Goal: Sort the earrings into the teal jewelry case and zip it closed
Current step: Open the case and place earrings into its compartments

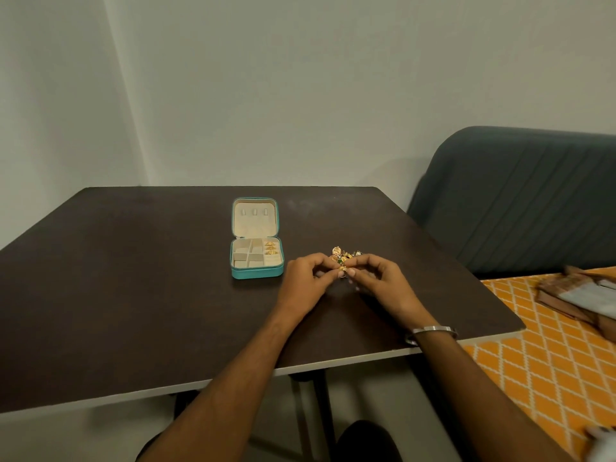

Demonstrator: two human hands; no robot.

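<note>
The teal jewelry case (256,272) lies open on the dark table (133,278), its lid flat toward the wall. Its cream tray has several compartments, and gold earrings (270,248) sit in the right-hand ones. A small pile of gold and coloured earrings (345,255) rests on the table to the right of the case. My left hand (306,281) and my right hand (380,281) meet at the near edge of that pile, fingertips pinched together on one gold earring (342,270). A metal bangle circles my right wrist.
A dark grey padded seat back (520,201) stands beyond the table's right edge. An orange patterned cloth (550,355) lies at the right with a stack of brown and grey items (580,298) on it. The table's near edge is pale.
</note>
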